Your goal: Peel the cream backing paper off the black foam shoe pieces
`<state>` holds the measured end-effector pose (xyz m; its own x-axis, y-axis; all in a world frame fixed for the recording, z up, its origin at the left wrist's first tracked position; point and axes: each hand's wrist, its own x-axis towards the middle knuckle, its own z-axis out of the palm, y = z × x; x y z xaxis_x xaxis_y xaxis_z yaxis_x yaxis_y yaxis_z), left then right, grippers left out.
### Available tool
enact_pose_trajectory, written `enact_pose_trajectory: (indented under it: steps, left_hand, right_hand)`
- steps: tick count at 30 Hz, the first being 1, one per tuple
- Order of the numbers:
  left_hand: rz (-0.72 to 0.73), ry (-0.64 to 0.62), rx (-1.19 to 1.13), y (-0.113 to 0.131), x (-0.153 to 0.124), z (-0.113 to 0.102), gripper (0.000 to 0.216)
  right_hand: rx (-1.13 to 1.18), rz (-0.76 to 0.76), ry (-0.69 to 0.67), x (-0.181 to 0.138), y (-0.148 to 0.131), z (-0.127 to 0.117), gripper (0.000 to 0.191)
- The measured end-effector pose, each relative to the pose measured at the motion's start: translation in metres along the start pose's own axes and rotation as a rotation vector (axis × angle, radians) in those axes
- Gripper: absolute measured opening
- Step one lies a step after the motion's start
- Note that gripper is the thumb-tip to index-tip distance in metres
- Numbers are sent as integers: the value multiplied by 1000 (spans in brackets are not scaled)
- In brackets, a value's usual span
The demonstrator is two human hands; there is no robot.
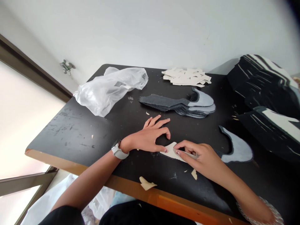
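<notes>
My left hand (150, 136) rests on the black table (77, 131) with its fingers spread, and the thumb presses the left end of a cream paper strip (170, 151). A grey watch sits on that wrist. My right hand (201, 157) lies over the strip's right part, fingers curled and pinching its top edge. The strip seems to lie on a grey and black shoe-shaped piece (235, 148) that stretches out to the right of my right hand.
A stack of grey shoe-shaped pieces (180, 104) lies behind my hands. Cream strips (187, 76) are piled at the back. A crumpled plastic bag (110, 87) sits back left. Black and white sheet stacks (267, 90) fill the right. Paper scraps (146, 184) lie near the front edge.
</notes>
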<state>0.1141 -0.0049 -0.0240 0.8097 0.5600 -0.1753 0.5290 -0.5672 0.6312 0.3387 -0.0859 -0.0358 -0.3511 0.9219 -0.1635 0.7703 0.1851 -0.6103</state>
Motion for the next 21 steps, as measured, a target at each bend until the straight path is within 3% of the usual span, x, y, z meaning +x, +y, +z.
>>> enact_pose_trajectory:
  steps: [9, 14, 21]
  left_hand:
    - [11, -22, 11, -1, -1, -1, 39]
    - [37, -74, 16, -2, -1, -3, 53]
    - [52, -82, 24, -3, -1, -2, 54]
  right_hand:
    - [47, 11, 9, 1, 1, 0, 22]
    - [142, 51, -8, 2, -1, -2, 22]
    - [306, 108, -13, 3, 2, -6, 29]
